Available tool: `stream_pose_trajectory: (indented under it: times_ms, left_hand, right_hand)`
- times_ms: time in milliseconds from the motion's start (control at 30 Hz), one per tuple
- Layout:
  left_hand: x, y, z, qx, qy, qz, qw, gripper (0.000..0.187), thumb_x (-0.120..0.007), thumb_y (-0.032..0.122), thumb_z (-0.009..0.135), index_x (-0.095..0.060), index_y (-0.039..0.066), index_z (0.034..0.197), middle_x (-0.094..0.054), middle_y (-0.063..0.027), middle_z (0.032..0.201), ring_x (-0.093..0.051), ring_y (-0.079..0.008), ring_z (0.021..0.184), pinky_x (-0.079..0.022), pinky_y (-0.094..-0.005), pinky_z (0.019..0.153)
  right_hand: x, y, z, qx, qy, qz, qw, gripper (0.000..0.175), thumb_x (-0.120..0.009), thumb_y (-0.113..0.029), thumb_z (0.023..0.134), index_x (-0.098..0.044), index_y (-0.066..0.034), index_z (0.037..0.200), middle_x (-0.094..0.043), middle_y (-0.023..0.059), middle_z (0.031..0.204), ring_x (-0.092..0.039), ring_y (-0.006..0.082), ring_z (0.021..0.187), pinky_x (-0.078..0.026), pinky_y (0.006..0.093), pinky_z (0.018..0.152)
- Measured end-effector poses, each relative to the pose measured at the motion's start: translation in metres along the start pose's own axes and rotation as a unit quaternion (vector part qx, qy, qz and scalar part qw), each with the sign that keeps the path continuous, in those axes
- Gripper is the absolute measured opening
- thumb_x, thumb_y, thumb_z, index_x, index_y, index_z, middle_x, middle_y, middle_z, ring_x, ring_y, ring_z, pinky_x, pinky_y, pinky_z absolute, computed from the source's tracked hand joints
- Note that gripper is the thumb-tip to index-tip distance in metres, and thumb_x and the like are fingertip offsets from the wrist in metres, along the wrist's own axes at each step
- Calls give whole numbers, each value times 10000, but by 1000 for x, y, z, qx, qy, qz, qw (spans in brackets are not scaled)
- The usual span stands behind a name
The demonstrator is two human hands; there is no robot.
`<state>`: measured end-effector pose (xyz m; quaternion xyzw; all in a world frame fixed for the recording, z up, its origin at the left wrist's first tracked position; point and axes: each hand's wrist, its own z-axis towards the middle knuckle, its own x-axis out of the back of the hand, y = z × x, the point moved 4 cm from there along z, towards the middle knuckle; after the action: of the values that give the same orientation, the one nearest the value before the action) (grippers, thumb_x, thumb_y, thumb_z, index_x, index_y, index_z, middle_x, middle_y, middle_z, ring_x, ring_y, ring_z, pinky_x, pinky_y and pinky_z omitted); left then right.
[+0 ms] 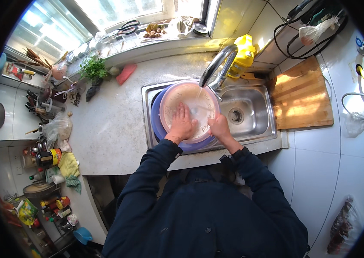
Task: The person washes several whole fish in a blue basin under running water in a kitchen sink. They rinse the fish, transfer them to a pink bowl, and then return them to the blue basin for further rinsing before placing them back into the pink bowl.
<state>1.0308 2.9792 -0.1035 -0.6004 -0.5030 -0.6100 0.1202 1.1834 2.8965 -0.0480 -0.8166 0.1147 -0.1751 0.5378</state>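
A round pink plastic basin [191, 84] with a patterned inside rests over a larger blue-purple basin [156, 113], both above the left bowl of a double steel sink [249, 106]. From the chrome faucet [215, 61] a stream of water runs into the pink one. My left hand [183, 124] lies flat inside it, palm down, fingers extended toward the far side. At the basin's right rim, my right hand [219, 129] grips the edge with the thumb on the inside. How much water stands in the pink basin is hard to tell.
A yellow jug [242, 56] stands behind the faucet. A wooden cutting board [301, 96] leans by the right wall. Left along the counter [107, 129] are a pink cloth [126, 74], a potted green plant [93, 68], a plastic bag [56, 129] and several jars.
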Motion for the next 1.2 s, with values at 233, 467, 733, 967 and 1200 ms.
stream_pose_trajectory:
  times_ms: [233, 467, 733, 967, 1200]
  left_hand:
    - [4, 39, -40, -151, -151, -231, 949, 563, -344, 339, 1065, -376, -39, 1482, -362, -240, 1549, -293, -364, 1470, -228, -410, 1211]
    - [32, -26, -37, -97, -85, 143, 981, 627, -409, 401, 1031, -379, -33, 1483, -343, -274, 1547, -297, -374, 1465, -191, -475, 1217]
    - [-6, 16, 24, 24, 15, -14, 1000, 679, -413, 428, 1024, -283, 2, 1536, -154, -295, 1614, -148, -502, 1484, -137, -541, 1215]
    - [1, 8, -36, -203, -239, -204, 927, 591, -374, 395, 1054, -391, -9, 1485, -270, -291, 1578, -215, -437, 1488, -165, -495, 1218]
    - [21, -35, -16, -63, -18, 136, 988, 733, -471, 437, 988, -294, -31, 1525, -269, -288, 1578, -212, -442, 1485, -162, -494, 1219]
  right_hand:
    - [2, 17, 17, 6, 60, -18, 998, 196, -557, -76, 856, -637, 76, 951, -613, 85, 619, -554, 141, 416, -410, 298, 368]
    - [1, 17, 9, -5, -5, -13, 1000, 242, -568, -69, 842, -615, 99, 1009, -598, 81, 616, -556, 147, 417, -429, 295, 362]
    - [-27, 24, 0, -85, -13, 83, 993, 176, -597, -100, 864, -634, 30, 976, -617, 85, 667, -558, 141, 424, -433, 279, 360]
    - [-1, 29, 14, -72, -12, 42, 996, 296, -628, -246, 919, -619, 40, 995, -601, 91, 598, -561, 163, 409, -439, 319, 367]
    - [-16, 24, -2, -38, -21, 44, 998, 330, -631, -266, 948, -621, 56, 1020, -582, 67, 597, -556, 149, 419, -443, 289, 362]
